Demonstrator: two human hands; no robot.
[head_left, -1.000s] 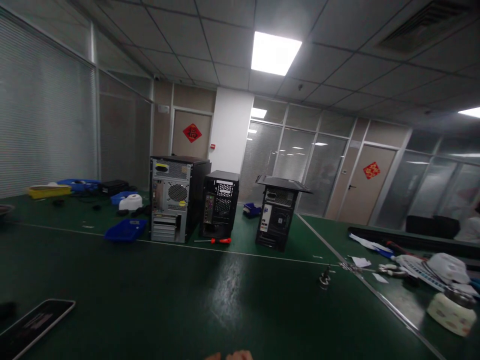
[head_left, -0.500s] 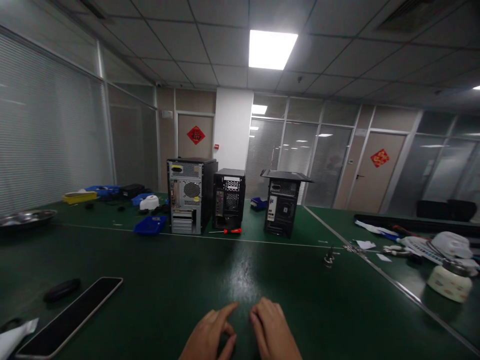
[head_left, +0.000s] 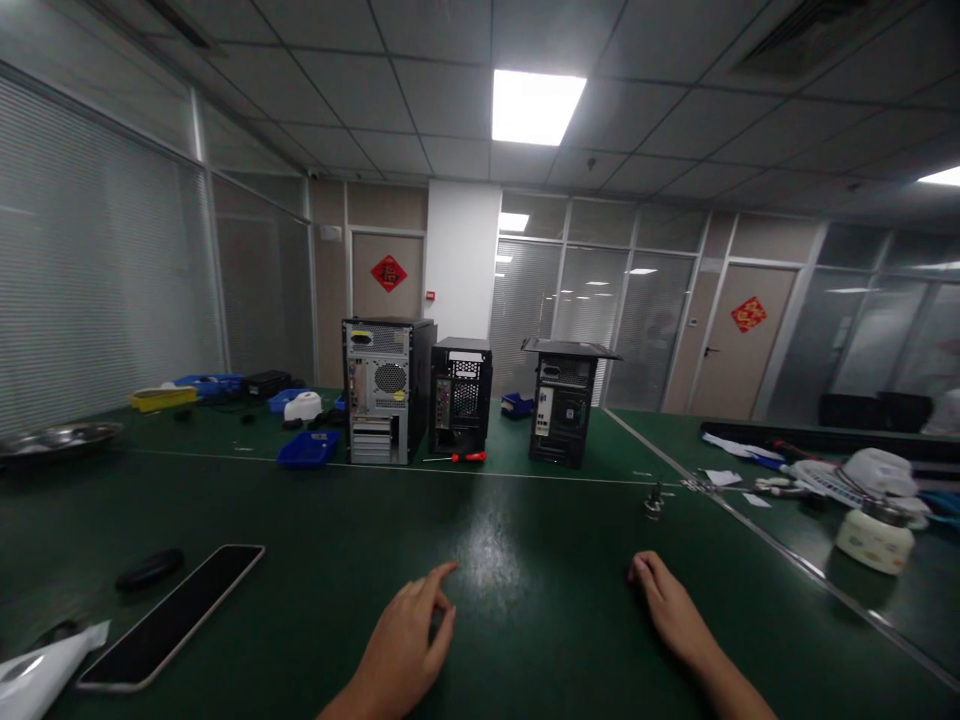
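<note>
My left hand [head_left: 405, 640] lies flat on the green table [head_left: 525, 600] near the front edge, fingers stretched forward and holding nothing. My right hand [head_left: 667, 605] rests palm down to the right of it, fingers loosely together, with nothing in it. A phone [head_left: 176, 612] lies face up at the left, a small black oval object [head_left: 148, 568] beside it. Three computer towers [head_left: 386, 390] [head_left: 461, 396] [head_left: 566, 402] stand upright across the table's middle. A red-handled screwdriver [head_left: 463, 457] lies in front of the middle tower.
A blue tray [head_left: 306, 450], a white object and a yellow tray [head_left: 161, 398] sit at the back left, a metal dish [head_left: 56, 438] at the far left. Small metal parts [head_left: 654, 498] lie ahead of my right hand. Papers and a white container [head_left: 874, 528] crowd the right table.
The view tilted down and my hands came into sight. They lay close together half a second ago; now the right hand has slid away to the right.
</note>
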